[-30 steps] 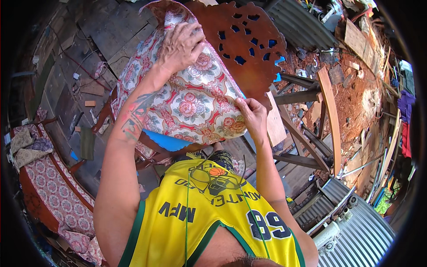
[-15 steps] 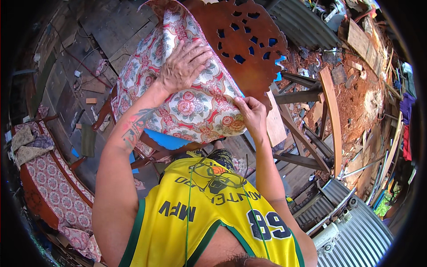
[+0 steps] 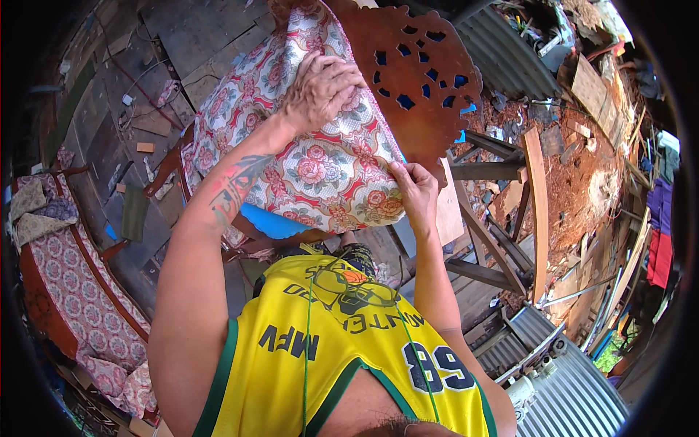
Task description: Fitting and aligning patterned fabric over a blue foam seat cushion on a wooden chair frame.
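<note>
Floral upholstery fabric (image 3: 309, 167) in red, white and grey, with a pink edge, lies over a carved reddish-brown wooden furniture panel (image 3: 429, 124) with cut-out holes. My left hand (image 3: 320, 93) rests on the cloth near its pink edge, palm down, fingers bent slightly and lying on it. At the cloth's right corner, my right hand (image 3: 415, 191) pinches the edge between thumb and fingers. Below the fabric's near side, a blue sheet (image 3: 275, 222) shows. What lies under the cloth is mostly hidden.
A bench (image 3: 87, 284) with patterned upholstery stands at the left, folded cloth on its end. Wooden framing with a curved plank (image 3: 536, 218) stands at the right. Corrugated metal sheets (image 3: 575, 386) and a white sewing-machine-like device (image 3: 520, 393) are at lower right.
The fabric and panel appear slightly further right and lower in view. The fingers of my left hand have drawn closer together on the cloth; my right hand keeps its pinch.
</note>
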`<act>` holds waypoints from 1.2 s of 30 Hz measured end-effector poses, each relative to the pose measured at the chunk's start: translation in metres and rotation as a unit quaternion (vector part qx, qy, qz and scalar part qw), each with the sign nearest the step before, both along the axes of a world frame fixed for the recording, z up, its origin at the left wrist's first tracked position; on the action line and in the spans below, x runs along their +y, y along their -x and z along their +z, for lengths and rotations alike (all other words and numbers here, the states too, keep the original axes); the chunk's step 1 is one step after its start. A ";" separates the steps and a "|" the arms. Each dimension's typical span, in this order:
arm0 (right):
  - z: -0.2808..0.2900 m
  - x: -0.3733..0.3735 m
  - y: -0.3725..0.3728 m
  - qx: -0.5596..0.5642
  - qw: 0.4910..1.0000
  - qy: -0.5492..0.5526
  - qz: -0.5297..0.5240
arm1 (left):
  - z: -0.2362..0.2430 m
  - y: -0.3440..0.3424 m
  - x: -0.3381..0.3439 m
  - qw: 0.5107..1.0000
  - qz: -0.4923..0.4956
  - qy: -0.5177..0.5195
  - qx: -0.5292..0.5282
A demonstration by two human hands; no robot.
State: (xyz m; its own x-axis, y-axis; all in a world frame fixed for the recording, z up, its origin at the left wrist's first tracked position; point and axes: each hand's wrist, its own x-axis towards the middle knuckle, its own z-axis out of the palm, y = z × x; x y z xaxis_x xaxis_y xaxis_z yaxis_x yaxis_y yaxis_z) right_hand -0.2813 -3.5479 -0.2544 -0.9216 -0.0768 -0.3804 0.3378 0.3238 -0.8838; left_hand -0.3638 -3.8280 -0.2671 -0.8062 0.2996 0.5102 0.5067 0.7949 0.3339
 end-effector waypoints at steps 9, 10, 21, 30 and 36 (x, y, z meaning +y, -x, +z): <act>-0.006 0.000 0.000 0.004 1.000 0.019 -0.005 | -0.017 0.011 0.002 0.998 0.013 -0.037 0.044; -0.004 -0.001 0.000 -0.003 1.000 0.021 -0.009 | -0.019 0.011 0.002 0.998 0.018 -0.040 0.043; -0.002 0.002 0.003 -0.015 0.999 0.045 -0.013 | -0.020 0.009 0.003 0.996 0.026 -0.069 0.041; -0.008 0.004 0.005 -0.024 0.999 0.046 -0.016 | -0.019 0.008 0.003 0.996 0.032 -0.082 0.034; -0.003 0.000 0.003 -0.022 0.999 0.036 -0.019 | -0.022 0.007 0.002 0.995 0.035 -0.083 0.047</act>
